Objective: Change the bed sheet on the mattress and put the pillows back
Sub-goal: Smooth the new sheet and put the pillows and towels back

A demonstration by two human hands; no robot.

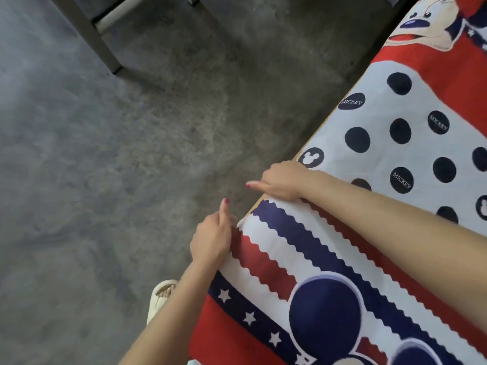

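1. Bed sheet [355,233] already spread over the mattress, printed side up, filling the view from 1 to 5 o'clock. Probably being tucked along the side edge now, hence both hands right at that edge.
2. Left hand [212,239] at about 7 o'clock, fingers curled round the sheet's hem, thumb sticking up.
3. Right hand [283,181] just past it toward 1 o'clock, pressing the sheet down, index finger out straight; rest of the fingers hard to make out.
4. No pillows in view. Sandal [160,296] on the floor [118,154] at 7 o'clock.
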